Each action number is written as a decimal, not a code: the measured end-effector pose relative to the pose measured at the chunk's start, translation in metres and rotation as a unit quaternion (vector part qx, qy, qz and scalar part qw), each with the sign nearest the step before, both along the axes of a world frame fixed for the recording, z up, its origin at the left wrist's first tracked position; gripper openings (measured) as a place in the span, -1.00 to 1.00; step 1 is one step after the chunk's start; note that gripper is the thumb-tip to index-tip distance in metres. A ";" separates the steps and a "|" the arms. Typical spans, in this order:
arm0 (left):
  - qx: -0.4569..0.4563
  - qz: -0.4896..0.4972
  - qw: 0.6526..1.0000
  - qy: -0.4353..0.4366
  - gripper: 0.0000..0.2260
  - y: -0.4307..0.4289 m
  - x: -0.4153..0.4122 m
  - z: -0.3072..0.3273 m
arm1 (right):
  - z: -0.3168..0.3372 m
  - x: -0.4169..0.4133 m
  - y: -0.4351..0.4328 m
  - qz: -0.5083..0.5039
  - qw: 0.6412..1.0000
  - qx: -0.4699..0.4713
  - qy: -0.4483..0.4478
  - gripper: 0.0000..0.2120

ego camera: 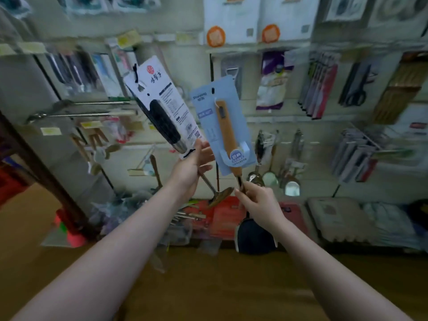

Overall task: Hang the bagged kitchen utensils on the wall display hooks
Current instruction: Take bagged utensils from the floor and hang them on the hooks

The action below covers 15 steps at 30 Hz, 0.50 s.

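Observation:
My left hand (193,169) grips a utensil with a black handle on a white card (162,105), tilted up to the left; its metal head (221,196) hangs below the hand. My right hand (257,202) pinches the metal shaft of a second utensil with a wooden handle (225,128) on a light blue card (208,107), held upright; its dark head (253,237) hangs below my wrist. Both cards are raised in front of the wall display, whose long metal hooks (92,103) stick out at the left.
The wall is full of hanging goods: packaged knives and scissors (354,89) at the right, ladles and scoops (271,174) at lower middle, white boxes (231,17) on top. Red packages (224,216) and folded cloths (384,223) lie on the low shelf. A brown counter (208,286) is below.

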<state>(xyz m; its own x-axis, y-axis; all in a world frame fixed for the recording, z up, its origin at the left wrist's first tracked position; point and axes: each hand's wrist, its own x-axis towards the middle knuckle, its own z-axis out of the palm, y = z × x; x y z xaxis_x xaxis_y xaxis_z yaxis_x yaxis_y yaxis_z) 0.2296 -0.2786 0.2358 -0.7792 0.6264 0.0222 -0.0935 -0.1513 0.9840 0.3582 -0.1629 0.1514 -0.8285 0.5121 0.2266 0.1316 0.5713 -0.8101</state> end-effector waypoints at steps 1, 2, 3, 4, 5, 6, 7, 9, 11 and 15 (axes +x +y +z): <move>0.015 -0.013 1.000 -0.008 -0.69 0.012 0.011 0.001 | -0.001 0.010 0.010 -0.003 1.000 0.007 -0.006 -0.77; 0.029 -0.025 0.999 -0.015 -0.70 0.022 0.021 0.002 | -0.001 0.019 0.019 -0.006 1.000 0.014 -0.010 -0.78; 0.040 -0.037 0.998 -0.018 -0.72 0.031 0.030 0.002 | -0.002 0.027 0.027 -0.011 1.000 0.017 -0.012 -0.78; 0.044 -0.042 0.998 -0.014 -0.76 0.039 0.037 0.000 | -0.003 0.034 0.034 -0.016 1.000 0.015 -0.015 -0.78; 0.042 -0.044 0.998 -0.013 -0.81 0.047 0.041 -0.002 | -0.003 0.039 0.039 -0.022 1.000 0.011 -0.019 -0.79; 0.033 -0.041 0.999 -0.013 -0.81 0.053 0.044 -0.005 | -0.004 0.043 0.044 -0.027 0.999 0.007 -0.025 -0.79; 0.021 -0.036 0.999 -0.020 -0.76 0.059 0.048 -0.007 | -0.005 0.047 0.048 -0.029 0.999 0.002 -0.029 -0.78; -0.002 0.002 0.999 -0.043 -0.78 0.072 0.050 -0.014 | -0.009 0.051 0.055 -0.028 0.999 -0.003 -0.044 -0.82; 0.003 0.029 0.998 -0.063 -0.87 0.082 0.048 -0.021 | -0.014 0.051 0.060 -0.031 0.998 -0.001 -0.062 -0.84; 0.004 0.070 0.994 -0.078 -0.49 0.098 0.039 -0.028 | -0.021 0.044 0.069 -0.046 0.994 0.025 -0.092 -0.86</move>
